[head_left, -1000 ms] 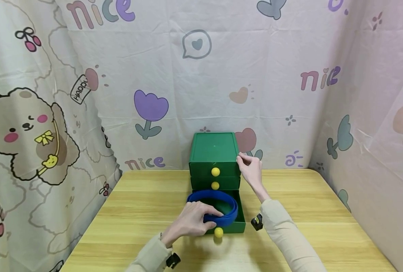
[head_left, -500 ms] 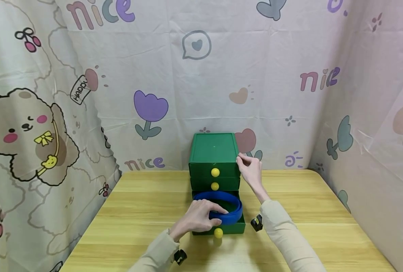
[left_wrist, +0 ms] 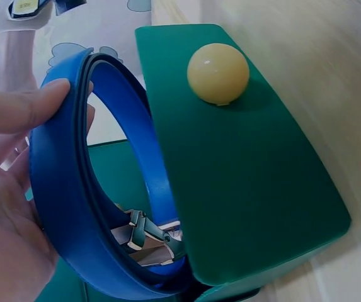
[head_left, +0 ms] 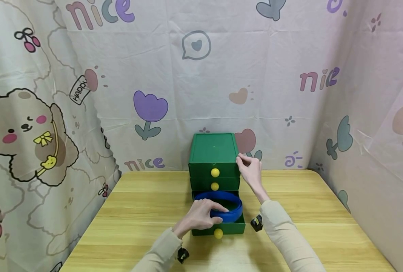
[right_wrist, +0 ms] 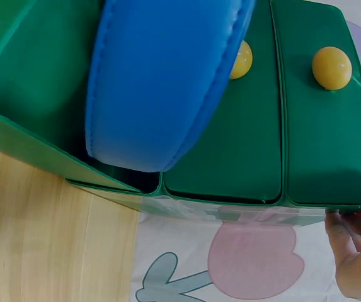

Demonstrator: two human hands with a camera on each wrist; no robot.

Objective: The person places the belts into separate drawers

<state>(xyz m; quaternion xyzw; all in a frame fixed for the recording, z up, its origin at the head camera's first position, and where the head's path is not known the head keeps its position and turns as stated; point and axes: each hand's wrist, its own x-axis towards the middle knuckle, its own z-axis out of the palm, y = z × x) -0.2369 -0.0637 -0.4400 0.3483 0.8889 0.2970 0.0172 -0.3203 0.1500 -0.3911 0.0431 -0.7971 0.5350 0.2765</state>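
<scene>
A coiled blue belt (head_left: 233,215) lies within and over the pulled-out bottom drawer (head_left: 237,228) of a green drawer box (head_left: 214,148). My left hand (head_left: 199,216) pinches the near side of the coil between thumb and fingers. In the left wrist view the belt's metal buckle (left_wrist: 145,236) shows inside the loop, beside the drawer front with its yellow knob (left_wrist: 218,73). My right hand (head_left: 250,170) holds the top right front edge of the box with its fingertips. The right wrist view shows the stitched belt (right_wrist: 164,82) close up, partly inside the drawer.
The upper two drawers are closed, each with a yellow knob (head_left: 215,172). The box stands on a wooden table (head_left: 147,211), near its back edge. A printed curtain (head_left: 201,83) hangs behind and on both sides.
My left hand has moved right and carried the belt rightward, then slightly down into the bottom drawer. My right hand stays on the box edge.
</scene>
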